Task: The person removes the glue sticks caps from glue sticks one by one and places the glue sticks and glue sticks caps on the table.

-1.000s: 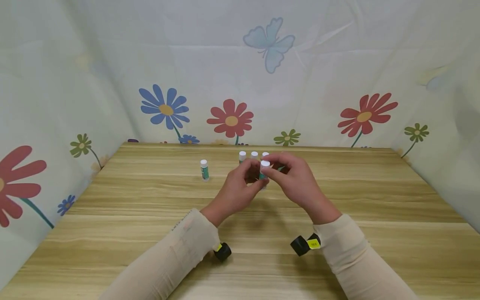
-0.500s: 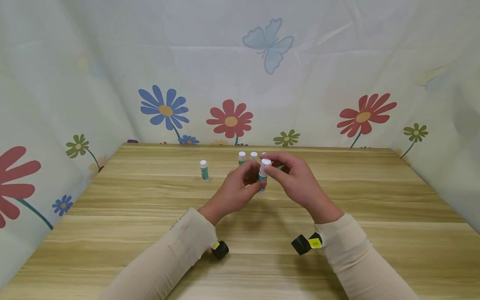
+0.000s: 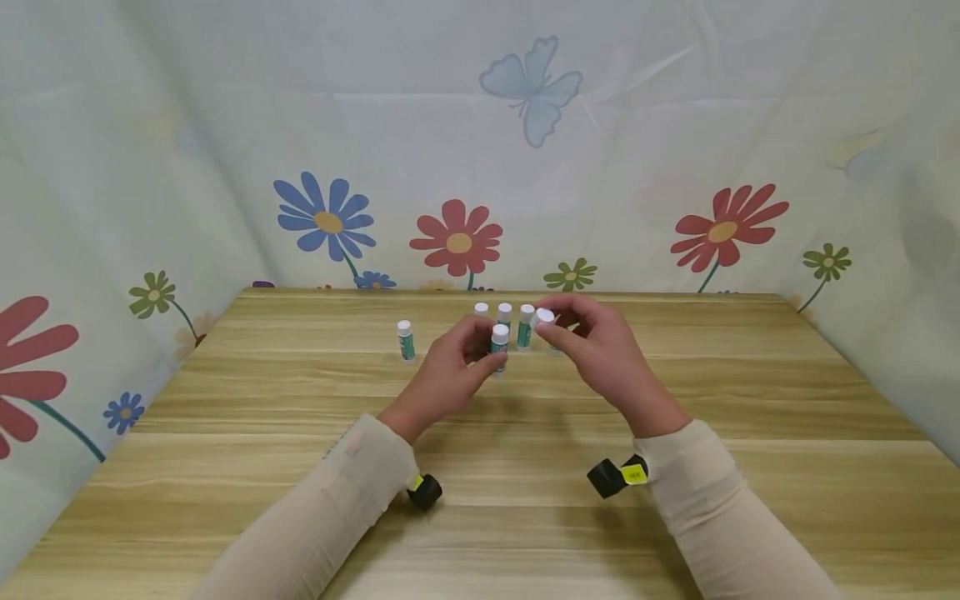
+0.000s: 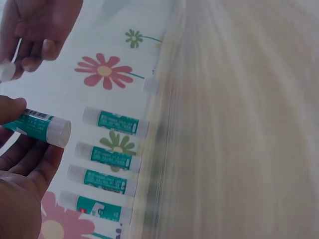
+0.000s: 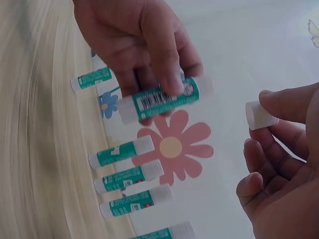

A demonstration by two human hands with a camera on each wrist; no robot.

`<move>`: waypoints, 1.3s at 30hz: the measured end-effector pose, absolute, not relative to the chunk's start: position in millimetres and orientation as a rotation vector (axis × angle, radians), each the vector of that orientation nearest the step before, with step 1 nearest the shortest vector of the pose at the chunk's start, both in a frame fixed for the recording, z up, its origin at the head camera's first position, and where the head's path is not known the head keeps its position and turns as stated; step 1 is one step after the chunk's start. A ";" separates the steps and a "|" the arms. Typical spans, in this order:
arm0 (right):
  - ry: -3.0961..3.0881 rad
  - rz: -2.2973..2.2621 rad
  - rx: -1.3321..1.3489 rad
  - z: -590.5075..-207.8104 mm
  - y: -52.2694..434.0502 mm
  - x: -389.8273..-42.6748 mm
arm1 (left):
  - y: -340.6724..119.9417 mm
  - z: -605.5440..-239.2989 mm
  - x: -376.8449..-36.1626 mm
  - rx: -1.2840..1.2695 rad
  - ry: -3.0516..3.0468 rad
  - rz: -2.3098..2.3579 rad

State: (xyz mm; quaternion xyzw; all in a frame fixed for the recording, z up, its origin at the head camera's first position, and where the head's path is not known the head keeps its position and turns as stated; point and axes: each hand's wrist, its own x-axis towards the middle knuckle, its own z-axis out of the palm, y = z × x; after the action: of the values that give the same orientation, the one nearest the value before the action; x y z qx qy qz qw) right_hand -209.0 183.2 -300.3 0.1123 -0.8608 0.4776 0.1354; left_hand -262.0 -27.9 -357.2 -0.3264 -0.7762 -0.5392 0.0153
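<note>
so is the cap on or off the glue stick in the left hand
Off. The right hand pinches the white cap, clear of the glue stick that the left hand holds.

Both sleeved forearms reach forward — left hand (image 3: 450,375) and right hand (image 3: 600,354) raised, fingers curled in pinches.

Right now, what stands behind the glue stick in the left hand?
Behind the glue stick held by the left hand, capped sticks stand upright in a row near the wall. The hands cover part of the row, so the head view gives no full count.
</note>
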 end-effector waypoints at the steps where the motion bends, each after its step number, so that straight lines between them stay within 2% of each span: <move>1: -2.499 1.385 0.314 -301.4 185.0 -210.4 | -29.9 -357.6 -263.2 -1.000 -2.418 -1.679; 8: -2.538 1.410 0.262 -310.9 196.4 -218.7 | -46.2 -362.1 -271.5 -0.875 -2.467 -1.703; 21: -2.652 1.415 0.191 -334.1 220.7 -234.0 | -73.0 -369.7 -289.2 -0.833 -2.526 -1.733; 39: -2.913 1.334 0.199 -352.2 261.0 -242.6 | -115.0 -367.5 -289.0 -0.719 -2.589 -1.710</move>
State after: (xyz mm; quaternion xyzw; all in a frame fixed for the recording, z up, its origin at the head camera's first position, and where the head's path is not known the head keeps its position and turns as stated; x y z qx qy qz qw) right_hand -242.6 261.0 -352.2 0.0619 -0.9070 0.4152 -0.0342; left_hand -289.0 -115.0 -367.5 -0.2258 -0.8126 -0.5368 -0.0216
